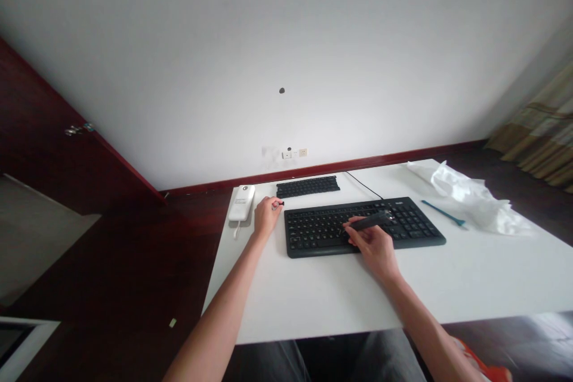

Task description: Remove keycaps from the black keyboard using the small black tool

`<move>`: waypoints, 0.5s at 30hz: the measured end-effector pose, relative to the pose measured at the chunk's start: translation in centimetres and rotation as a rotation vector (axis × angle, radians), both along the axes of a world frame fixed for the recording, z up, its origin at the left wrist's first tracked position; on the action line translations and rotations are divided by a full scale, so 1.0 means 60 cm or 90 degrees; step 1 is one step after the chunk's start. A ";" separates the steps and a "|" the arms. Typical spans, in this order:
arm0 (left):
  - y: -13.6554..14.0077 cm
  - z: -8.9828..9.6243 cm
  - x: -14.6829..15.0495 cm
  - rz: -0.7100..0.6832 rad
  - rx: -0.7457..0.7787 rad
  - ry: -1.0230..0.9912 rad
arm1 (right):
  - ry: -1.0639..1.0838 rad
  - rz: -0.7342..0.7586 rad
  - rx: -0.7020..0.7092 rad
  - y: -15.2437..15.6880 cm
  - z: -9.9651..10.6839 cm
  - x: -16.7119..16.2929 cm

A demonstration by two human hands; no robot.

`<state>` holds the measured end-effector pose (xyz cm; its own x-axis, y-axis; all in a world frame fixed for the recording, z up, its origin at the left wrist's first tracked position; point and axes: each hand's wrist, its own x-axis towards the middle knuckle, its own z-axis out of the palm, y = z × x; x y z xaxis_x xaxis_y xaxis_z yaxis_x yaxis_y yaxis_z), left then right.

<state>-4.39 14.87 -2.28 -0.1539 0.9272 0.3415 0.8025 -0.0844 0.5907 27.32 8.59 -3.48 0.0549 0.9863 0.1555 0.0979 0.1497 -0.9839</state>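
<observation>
With your right hand (375, 246) gripping the dark tool (367, 222) over the black keyboard (358, 228) mid-table, keep its tip low and steady while your left hand (267, 215) pinches the small black piece (280, 203) (a keycap, probably) clear.

Bare forearms without sleeves, grey trousers at the lap, perhaps an orange shoe.

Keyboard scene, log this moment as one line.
left hand: pinches small black piece | right hand: holds dark tool on keyboard | nearby: white device, teal brush
</observation>
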 end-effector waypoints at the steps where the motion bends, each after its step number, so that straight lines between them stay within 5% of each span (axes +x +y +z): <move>1: 0.003 -0.001 0.000 0.004 0.002 -0.001 | 0.002 0.003 0.002 0.000 0.000 0.000; 15: 0.011 0.000 0.008 0.080 -0.002 -0.014 | 0.014 0.011 -0.003 0.000 -0.002 -0.001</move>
<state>-3.93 15.51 -2.26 -0.2761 0.9012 0.3341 0.7935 0.0176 0.6083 27.26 8.59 -3.63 0.0416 0.9880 0.1491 0.0738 0.1457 -0.9866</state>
